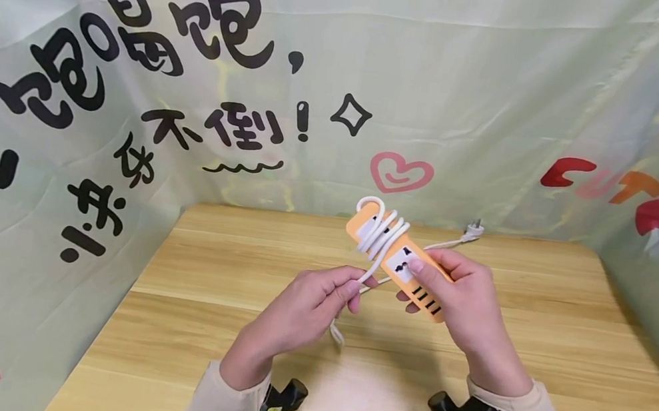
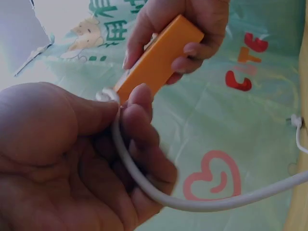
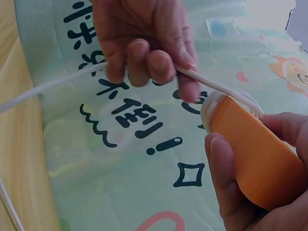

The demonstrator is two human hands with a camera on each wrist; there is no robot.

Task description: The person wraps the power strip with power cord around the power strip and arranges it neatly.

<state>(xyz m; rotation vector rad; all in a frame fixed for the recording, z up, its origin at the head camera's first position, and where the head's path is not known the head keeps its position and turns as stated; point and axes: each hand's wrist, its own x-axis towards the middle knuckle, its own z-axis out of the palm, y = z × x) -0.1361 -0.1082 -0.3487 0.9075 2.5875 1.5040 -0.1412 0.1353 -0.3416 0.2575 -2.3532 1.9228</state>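
Observation:
An orange power strip [image 1: 407, 268] with white socket faces and a row of dark slots is held aloft, tilted, in my right hand [image 1: 470, 301]. The right thumb lies on its socket face, with fingers behind. Several turns of white cord [image 1: 386, 236] wrap round its upper end. Between thumb and fingers my left hand [image 1: 313, 307] pinches the cord, just left of the strip. In the left wrist view the cord [image 2: 192, 205] runs across the left fingers and off to the right. A white plug [image 1: 473, 231] ends the cord near the table's back edge.
The wooden table [image 1: 190, 325] lies beneath both hands. Behind and beside it hangs a pale green printed cloth [image 1: 468, 93] with black characters, a pink heart and coloured letters. A loop of cord [image 1: 337, 332] dangles below the left hand.

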